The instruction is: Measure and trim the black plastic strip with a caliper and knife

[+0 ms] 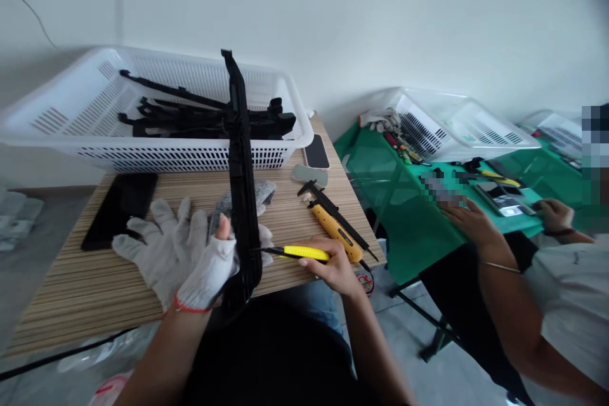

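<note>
My left hand (207, 276) wears a white knit glove with the thumb tip bare. It is closed around the lower part of a long black plastic strip (239, 165), which stands nearly upright over the table's front edge. My right hand (335, 264), ungloved, grips a slim yellow-handled knife (307, 252). Its thin dark tip points left and meets the strip's right side, or comes very close. Loose white gloves (162, 238) lie beside my left hand, and a grey cloth item (266, 190) is partly hidden behind the strip.
A white basket (190, 158) holding several black strips stands behind. Right of my hands lie a caliper (352, 231), a yellow-handled corded tool (333, 228) and a phone (316, 152). A black tablet-like slab (121, 209) lies left. A co-worker's hands (471, 219) are at a green table.
</note>
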A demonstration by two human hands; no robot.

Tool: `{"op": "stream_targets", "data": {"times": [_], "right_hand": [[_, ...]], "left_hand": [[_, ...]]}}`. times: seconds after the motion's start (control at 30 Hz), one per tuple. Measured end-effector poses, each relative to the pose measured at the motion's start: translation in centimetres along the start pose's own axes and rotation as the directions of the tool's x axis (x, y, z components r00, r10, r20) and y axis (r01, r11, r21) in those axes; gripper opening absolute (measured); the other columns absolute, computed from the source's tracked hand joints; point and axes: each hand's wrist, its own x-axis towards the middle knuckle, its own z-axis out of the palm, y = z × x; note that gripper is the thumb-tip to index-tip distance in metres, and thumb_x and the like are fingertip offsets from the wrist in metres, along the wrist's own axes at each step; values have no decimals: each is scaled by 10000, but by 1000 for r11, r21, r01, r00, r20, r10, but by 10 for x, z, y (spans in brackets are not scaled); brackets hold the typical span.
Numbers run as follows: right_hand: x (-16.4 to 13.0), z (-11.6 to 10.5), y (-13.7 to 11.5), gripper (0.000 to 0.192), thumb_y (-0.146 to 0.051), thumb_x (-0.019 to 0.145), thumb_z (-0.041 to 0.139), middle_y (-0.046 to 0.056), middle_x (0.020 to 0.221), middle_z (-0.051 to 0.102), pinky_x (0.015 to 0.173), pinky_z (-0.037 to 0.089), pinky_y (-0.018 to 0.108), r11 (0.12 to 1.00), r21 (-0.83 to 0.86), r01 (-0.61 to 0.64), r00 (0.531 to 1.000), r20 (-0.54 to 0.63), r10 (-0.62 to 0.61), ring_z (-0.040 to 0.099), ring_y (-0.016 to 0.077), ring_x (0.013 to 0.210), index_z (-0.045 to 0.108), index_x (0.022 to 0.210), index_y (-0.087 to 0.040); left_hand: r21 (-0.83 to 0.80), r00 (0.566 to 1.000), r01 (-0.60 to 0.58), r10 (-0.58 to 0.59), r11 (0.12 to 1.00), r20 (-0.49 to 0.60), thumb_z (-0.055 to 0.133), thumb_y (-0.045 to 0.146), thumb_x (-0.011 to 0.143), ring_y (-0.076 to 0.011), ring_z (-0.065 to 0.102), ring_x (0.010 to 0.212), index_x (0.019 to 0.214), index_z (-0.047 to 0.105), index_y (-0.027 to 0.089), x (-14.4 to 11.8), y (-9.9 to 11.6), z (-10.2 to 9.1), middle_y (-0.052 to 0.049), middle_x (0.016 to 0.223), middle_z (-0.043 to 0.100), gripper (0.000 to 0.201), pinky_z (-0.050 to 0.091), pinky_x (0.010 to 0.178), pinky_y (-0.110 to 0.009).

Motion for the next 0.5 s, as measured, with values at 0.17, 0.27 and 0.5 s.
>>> {"op": "stream_targets", "data": {"times": [0.17,0.27,0.5], "right_hand": [[4,2,1,463,-640,862,728,77,793,768,678,545,300,996,-86,-7,993,-116,-3,681,201,701,845,883,-192],[4,3,3,419,-612,853,750,60,743,745,656,536,297,997,-75,-8,998,-63,3,656,190,661,838,838,-202],[5,3,2,353,-559,850,772,61,778,755,678,554,318,997,-65,-30,998,-54,27,681,212,700,849,892,-217]], "left_hand": [[-121,984,132,-116,984,134,619,626,899,-403,768,974,1134,743,299,7,-5,8,-62,915,819,421,662,820,-610],[-205,985,129,-102,970,137,671,589,876,-401,740,1095,1051,756,307,11,-11,8,-35,1057,818,343,627,962,-609],[-331,982,165,-122,929,147,698,552,875,-376,724,1138,1093,759,271,17,-24,8,-64,1019,815,361,630,991,-529]]}}
